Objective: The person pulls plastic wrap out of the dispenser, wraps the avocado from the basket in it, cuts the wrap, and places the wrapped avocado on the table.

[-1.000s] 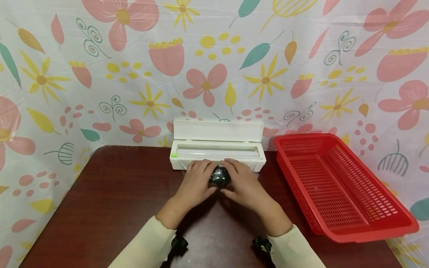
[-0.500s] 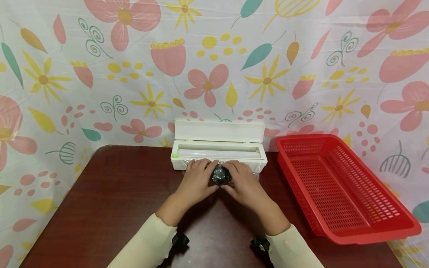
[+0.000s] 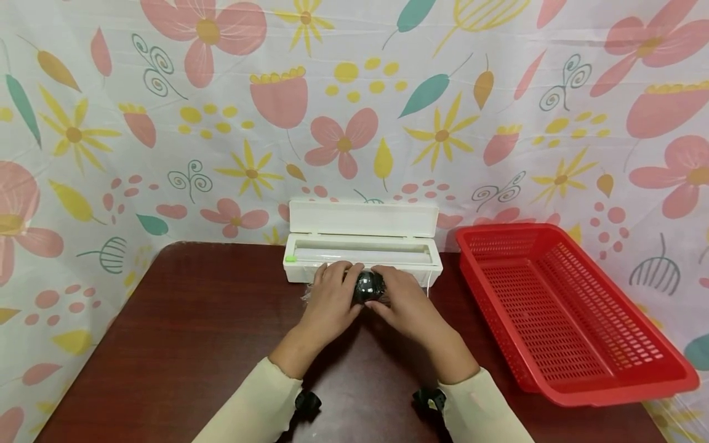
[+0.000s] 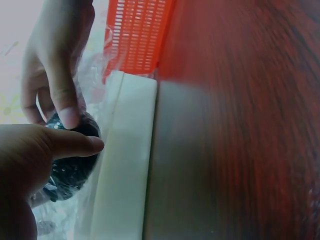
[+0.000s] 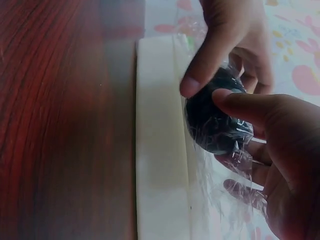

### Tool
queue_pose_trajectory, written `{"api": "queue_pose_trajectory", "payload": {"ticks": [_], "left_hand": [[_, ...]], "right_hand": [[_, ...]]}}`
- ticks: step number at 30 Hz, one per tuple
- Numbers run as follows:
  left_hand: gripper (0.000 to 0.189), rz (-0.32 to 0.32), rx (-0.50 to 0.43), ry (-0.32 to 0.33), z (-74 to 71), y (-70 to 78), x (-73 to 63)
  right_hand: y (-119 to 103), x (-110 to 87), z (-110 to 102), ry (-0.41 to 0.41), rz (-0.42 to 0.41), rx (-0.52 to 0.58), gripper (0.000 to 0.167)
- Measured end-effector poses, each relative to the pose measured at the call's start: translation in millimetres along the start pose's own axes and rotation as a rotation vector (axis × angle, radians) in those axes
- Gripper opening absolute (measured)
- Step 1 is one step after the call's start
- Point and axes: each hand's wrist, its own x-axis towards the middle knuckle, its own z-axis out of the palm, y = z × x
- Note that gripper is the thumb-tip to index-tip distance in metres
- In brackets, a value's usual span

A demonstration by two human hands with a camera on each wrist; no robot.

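Both hands hold a dark, rounded object (image 3: pixel 368 287) in clear cling film, close in front of a white cling film dispenser (image 3: pixel 362 219). My left hand (image 3: pixel 331 301) grips its left side, with the thumb across it in the left wrist view. From the other side my right hand (image 3: pixel 407 303) grips it, the right thumb lying on the dark surface (image 5: pixel 210 122) in the right wrist view. Loose, crinkled film (image 5: pixel 220 195) hangs around the object and right fingers. Inside the open dispenser lies the film roll (image 3: pixel 360 255). What the dark object is, I cannot tell.
A red plastic basket (image 3: pixel 609 394) stands on the right of the dark wooden table (image 3: pixel 183 320). The dispenser's lid is raised against a flower-printed cloth (image 3: pixel 221 154) at the back. A green slider (image 3: pixel 290 259) sits at the dispenser's left end.
The dark object has shifted slightly right and away from me, and my left hand and forearm have moved right with it. Bunched film now shows left of my left hand. The right hand stays nearly in place.
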Motion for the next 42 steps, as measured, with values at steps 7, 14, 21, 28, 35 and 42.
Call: {"api": "queue_pose_trajectory", "payload": {"ticks": [7, 14, 21, 28, 35, 42], "left_hand": [[0.071, 0.0, 0.028, 0.023, 6.3, -4.8, 2.3], [0.07, -0.007, 0.038, -0.011, 3.2, -8.8, 4.4], [0.067, -0.016, 0.033, -0.06, -1.6, -9.4, 8.4], [0.065, -0.038, -0.014, -0.064, -5.4, -8.2, 12.3], [0.074, -0.053, -0.008, -0.038, -8.2, -8.3, 14.3], [0.063, -0.056, -0.013, -0.015, -11.3, -10.2, 16.9]], "right_hand": [[1.5, 0.0, 0.2, -0.007, 0.004, 0.011, 0.058], [2.2, 2.1, 5.3, -0.007, 0.03, 0.017, 0.06], [4.0, 3.7, 8.7, 0.023, 0.038, -0.003, 0.067], [7.5, 5.3, 7.6, 0.045, 0.044, -0.008, 0.063], [4.7, 8.2, 1.5, 0.057, 0.048, 0.008, 0.058], [2.8, 10.8, 1.0, 0.034, 0.078, 0.009, 0.062]]}}
